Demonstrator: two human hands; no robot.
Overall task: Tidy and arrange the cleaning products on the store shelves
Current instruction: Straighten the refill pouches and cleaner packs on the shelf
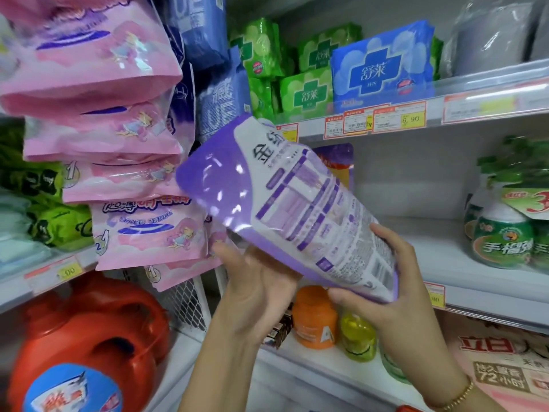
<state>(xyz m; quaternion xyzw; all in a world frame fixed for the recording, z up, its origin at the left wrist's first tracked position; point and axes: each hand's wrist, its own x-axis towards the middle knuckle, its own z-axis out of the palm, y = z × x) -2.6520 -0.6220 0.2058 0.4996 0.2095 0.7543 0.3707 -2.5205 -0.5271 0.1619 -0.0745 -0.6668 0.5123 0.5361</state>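
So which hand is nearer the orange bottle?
Right. The right hand sits just above the orange bottle, gripping the purple pouch; the left hand is off to its left.

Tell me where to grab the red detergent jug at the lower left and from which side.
Grip the red jug by its moulded loop handle, which arches over the upper right of the body. Come from the front right, the aisle side, probably sliding fingers through the opening under the loop. The round body looks too wide and smooth for one hand, and the pink packs hang close above it.

Bare forearms, no sleeves; gold beaded bracelet (459,397) on right wrist.
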